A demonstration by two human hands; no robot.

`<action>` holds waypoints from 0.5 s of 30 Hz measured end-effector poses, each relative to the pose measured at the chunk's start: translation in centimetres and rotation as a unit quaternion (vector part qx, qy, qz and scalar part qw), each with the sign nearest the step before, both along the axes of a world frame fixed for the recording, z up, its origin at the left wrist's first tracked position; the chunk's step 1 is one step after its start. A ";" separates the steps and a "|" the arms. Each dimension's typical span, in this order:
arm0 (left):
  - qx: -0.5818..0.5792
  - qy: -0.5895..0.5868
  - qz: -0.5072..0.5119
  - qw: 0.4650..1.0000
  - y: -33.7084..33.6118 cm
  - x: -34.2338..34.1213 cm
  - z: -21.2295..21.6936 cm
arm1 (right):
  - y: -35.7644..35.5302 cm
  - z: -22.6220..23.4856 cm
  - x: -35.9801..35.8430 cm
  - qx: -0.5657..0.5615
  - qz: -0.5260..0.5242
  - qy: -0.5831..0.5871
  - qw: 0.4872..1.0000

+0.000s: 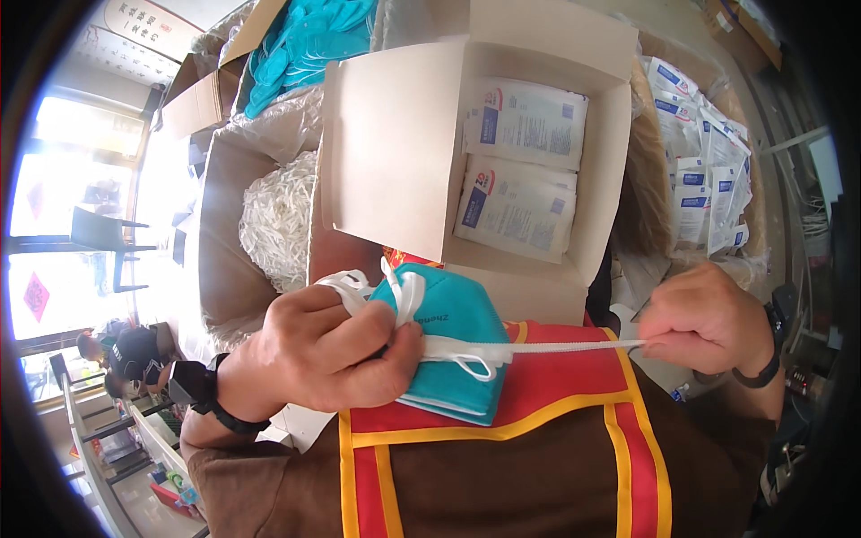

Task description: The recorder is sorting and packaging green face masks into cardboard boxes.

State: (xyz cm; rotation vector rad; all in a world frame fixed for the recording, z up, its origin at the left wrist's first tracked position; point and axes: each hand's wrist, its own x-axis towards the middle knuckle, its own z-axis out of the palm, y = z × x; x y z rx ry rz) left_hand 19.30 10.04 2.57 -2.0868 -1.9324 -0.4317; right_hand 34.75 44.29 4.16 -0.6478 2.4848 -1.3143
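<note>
Left hand (327, 345) grips a folded teal mask (453, 350) and its white straps – right hand (704, 318) pinches one strap (574, 346) taut, below the open carton (395, 152) of white packets (520, 170)

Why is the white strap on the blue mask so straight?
Pulled taut: right hand stretches the strap while left hand holds the mask.

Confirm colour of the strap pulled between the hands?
White. The strap stretches from the teal mask to the right hand; head view shows it.
</note>
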 end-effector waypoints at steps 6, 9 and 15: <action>-0.052 -0.021 0.076 0.995 -1.5 -1.9 -0.2 | 9.4 -2.9 6.1 -0.133 -0.385 -0.112 0.907; 0.008 0.013 0.020 1.000 -0.3 -1.0 -0.4 | 7.7 -3.6 2.7 -0.430 -0.323 -0.114 0.835; 0.027 0.015 -0.006 0.999 1.4 -0.5 -0.4 | 0.1 -5.7 -4.7 -0.422 -0.197 -0.186 0.865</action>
